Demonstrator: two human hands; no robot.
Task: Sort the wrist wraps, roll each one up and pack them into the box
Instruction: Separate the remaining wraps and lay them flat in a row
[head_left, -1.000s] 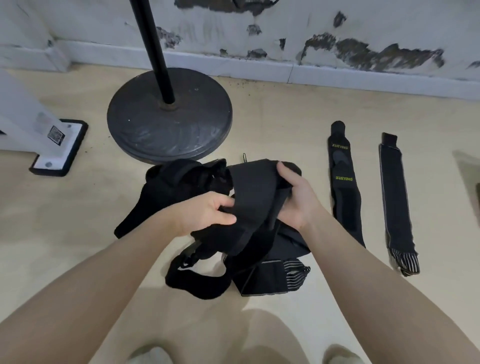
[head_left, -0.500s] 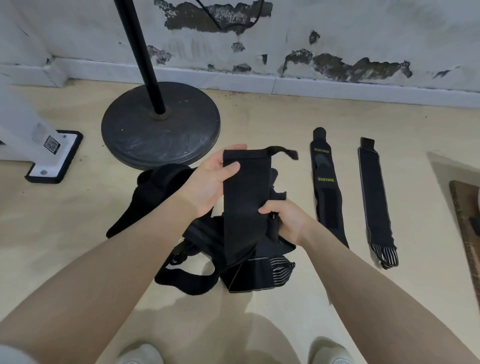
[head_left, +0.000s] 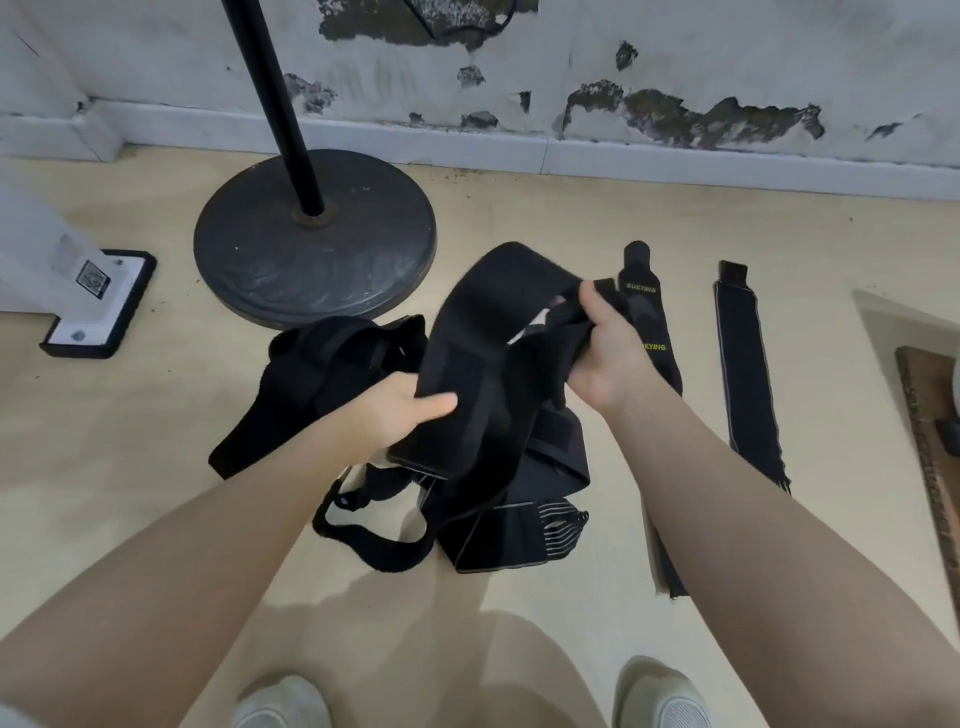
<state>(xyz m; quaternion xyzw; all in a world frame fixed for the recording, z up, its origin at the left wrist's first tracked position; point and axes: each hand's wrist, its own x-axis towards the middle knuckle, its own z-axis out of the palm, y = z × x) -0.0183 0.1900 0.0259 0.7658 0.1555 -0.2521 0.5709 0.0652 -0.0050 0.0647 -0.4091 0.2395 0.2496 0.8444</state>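
Both hands are up over the beige floor (head_left: 156, 467) at the centre of the frame, and they share 1 wide black fabric wrist wrap (head_left: 483, 374). The left hand (head_left: 400, 410) grips its lower end, thumb lying across the front of the fabric. The right hand (head_left: 608, 353) clamps the bunched upper end, fingers curled tight round it. The hands sit apart, the wrap arching in a hump between them.

Directly below, a tangled heap of black wraps and straps (head_left: 353, 374) lies on the floor, with a grey-striped elastic end (head_left: 561, 519) poking out at its lower right.

To the right of the frame, 2 wraps lie flat and straight, well apart from each other: a black wrap with yellow-green lettering (head_left: 649, 332), partly hidden behind the right hand, and a black wrap with thin grey edging (head_left: 748, 374) further right.

Upper left of centre stands a round dark metal stand base (head_left: 322, 260) with its black pole (head_left: 275, 104). 2 light grey shoes (head_left: 665, 701) show at the bottom edge.
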